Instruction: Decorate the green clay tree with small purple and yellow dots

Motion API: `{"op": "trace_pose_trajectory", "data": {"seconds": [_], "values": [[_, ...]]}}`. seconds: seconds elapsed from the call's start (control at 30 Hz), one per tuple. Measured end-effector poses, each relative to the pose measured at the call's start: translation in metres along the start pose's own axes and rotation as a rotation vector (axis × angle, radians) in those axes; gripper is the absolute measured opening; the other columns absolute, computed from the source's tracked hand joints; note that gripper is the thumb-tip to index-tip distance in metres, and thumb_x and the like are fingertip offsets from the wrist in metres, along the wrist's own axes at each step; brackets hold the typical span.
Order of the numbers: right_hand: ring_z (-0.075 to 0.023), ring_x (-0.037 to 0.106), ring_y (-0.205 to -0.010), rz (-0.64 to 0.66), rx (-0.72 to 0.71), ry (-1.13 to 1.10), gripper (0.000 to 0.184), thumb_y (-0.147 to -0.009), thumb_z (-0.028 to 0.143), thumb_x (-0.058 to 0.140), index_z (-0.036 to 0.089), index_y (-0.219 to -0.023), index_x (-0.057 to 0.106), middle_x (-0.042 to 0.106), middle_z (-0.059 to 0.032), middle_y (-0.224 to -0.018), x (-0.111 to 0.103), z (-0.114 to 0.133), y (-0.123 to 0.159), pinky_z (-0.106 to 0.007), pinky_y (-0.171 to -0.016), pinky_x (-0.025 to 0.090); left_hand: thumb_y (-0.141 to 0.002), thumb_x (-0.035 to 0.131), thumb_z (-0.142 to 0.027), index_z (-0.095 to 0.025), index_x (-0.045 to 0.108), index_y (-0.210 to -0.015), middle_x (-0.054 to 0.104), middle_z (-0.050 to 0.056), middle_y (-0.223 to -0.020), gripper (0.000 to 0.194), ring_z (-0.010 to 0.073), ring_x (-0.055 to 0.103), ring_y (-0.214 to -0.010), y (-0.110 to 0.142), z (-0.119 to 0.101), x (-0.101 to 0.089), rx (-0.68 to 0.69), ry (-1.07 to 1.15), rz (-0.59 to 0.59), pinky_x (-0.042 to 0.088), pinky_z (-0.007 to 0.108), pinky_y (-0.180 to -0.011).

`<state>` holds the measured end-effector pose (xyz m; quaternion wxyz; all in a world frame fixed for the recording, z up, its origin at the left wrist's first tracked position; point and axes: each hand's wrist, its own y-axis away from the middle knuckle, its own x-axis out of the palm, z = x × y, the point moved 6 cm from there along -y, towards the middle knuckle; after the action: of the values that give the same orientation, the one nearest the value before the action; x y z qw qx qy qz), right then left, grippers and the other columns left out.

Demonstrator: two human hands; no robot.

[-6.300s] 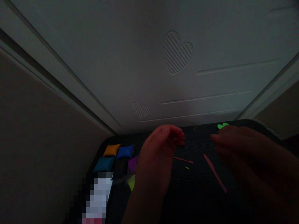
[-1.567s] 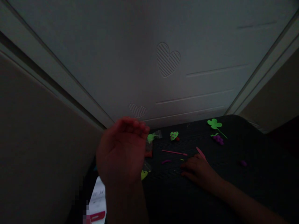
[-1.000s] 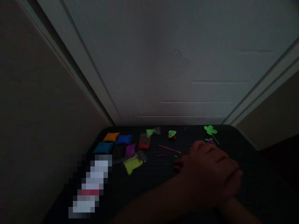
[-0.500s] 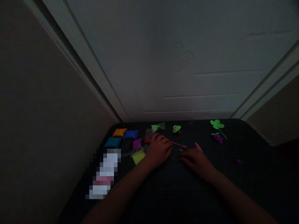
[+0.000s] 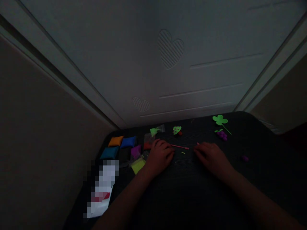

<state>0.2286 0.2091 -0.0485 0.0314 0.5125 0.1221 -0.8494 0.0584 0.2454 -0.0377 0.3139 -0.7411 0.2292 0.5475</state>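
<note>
My left hand (image 5: 160,157) rests on the dark table with its fingers loosely spread and slightly bent, beside a clear bag with red clay (image 5: 147,146). A thin pink modelling stick (image 5: 179,147) lies just right of its fingertips. My right hand (image 5: 209,157) has its fingers closed over a pink modelling tool (image 5: 198,143); only a small tip shows, the remainder being hidden. Between the hands is a small yellow-green strip of clay (image 5: 183,152). Behind them stands a clay mushroom (image 5: 177,130) with a green, red-dotted cap.
Orange (image 5: 116,141), blue (image 5: 129,142), teal (image 5: 109,153), purple (image 5: 136,151) and yellow (image 5: 138,166) clay packs lie left. A blurred white sheet (image 5: 103,188) is nearer. Rightward are a green clover (image 5: 220,120), purple grapes (image 5: 222,135) and a purple lump (image 5: 245,158). A white panel (image 5: 153,73) rises behind.
My right hand has shifted right and closed over the pink tool, which was lying more exposed beside it. My left hand stays by the bags. The camera view has tilted.
</note>
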Motion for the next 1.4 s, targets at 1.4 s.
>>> {"op": "trace_pose_trajectory", "data": {"seconds": [1.4], "values": [[-0.0155, 0.054, -0.083, -0.207, -0.272, -0.004, 0.021, -0.079, 0.028, 0.054, 0.022, -0.1, 0.057, 0.062, -0.0025, -0.091, -0.02, 0.023, 0.011, -0.032, -0.073, 0.036, -0.079, 0.051, -0.028, -0.02, 0.06, -0.084, 0.063, 0.001, -0.091, 0.012, 0.0122, 0.055, -0.089, -0.022, -0.027, 0.002, -0.096, 0.585, 0.039, 0.042, 0.029, -0.081]]}}
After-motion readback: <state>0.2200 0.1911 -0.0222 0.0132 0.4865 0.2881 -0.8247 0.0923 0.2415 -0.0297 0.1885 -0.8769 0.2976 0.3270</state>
